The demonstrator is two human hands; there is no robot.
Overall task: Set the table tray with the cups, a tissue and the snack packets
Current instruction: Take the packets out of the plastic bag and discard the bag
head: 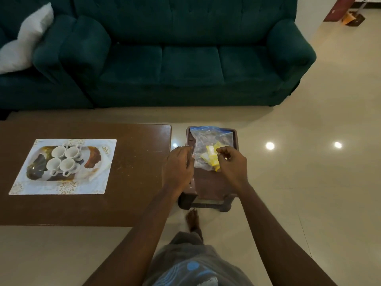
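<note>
Head view: a clear bag [208, 141] of yellow snack packets [211, 156] is laid on a brown stool [206, 186] beside the worktop [134, 172]. It is pinched by the fingers [188, 159] of the left hand [178, 168] and the right hand [232, 164]. Four white cups [62, 159] are grouped on the tray [35, 168].

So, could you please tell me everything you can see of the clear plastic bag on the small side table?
The plastic bag is clear and crinkled, with a blue strip along its far edge. It lies flat on a small dark brown side table. Yellow snack packets show through its near half. The left hand grips its near left edge; the right hand pinches it beside the packets.
</note>
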